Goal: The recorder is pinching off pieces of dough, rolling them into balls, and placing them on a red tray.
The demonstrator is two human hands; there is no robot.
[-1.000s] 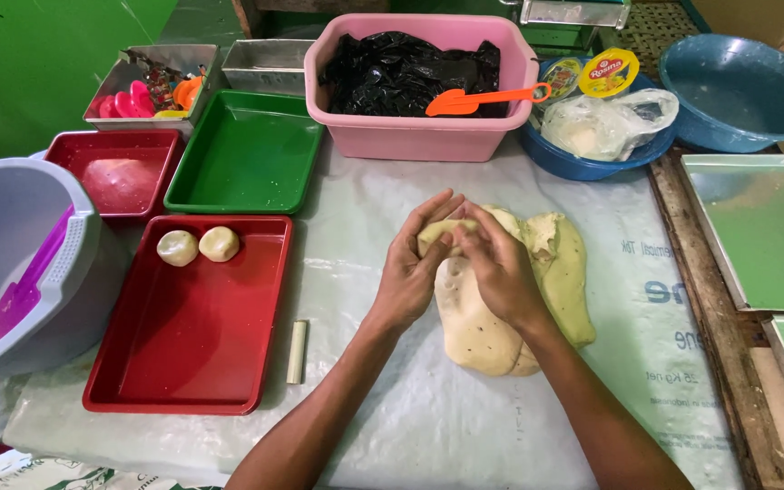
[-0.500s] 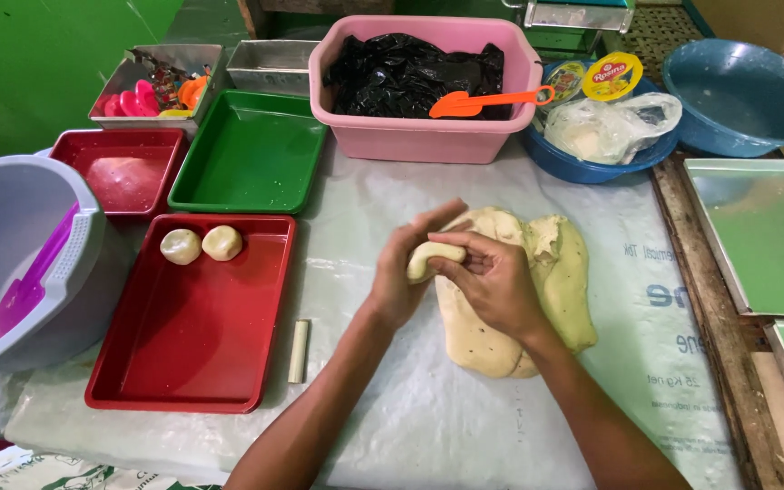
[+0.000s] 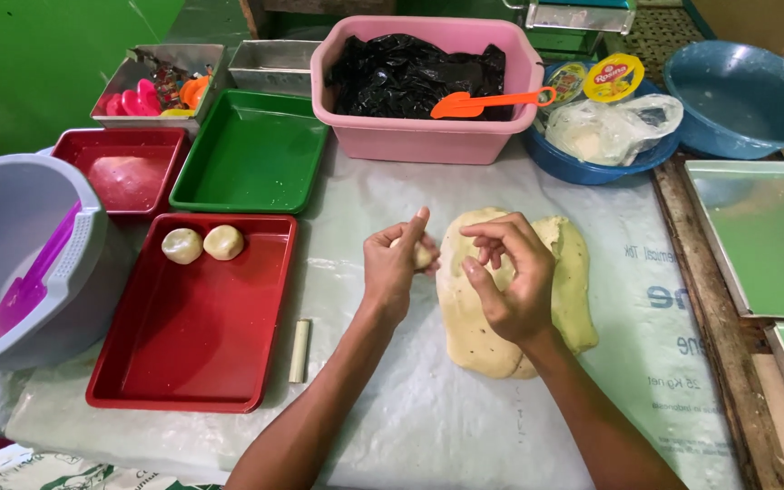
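A large slab of pale yellow dough [image 3: 472, 318] lies on the plastic-covered table. My left hand [image 3: 396, 267] is closed around a small piece of dough [image 3: 421, 255], just left of the slab. Above the slab, my right hand [image 3: 507, 275] hovers with fingers curled and apart, holding nothing I can see. Two round dough balls [image 3: 201, 244] sit at the far end of a big red tray [image 3: 192, 363] to the left.
A green tray [image 3: 249, 172], a small red tray [image 3: 129, 172] and a grey bucket [image 3: 11, 245] with a purple scoop stand at left. Behind are a pink tub [image 3: 419, 136] with an orange scoop, blue bowls [image 3: 744, 91], and metal trays at right. A short stick [image 3: 298, 350] lies by the red tray.
My hands have come apart. The left hand has moved left off the slab with a small piece of dough; the right hand has let go and stays over the slab.
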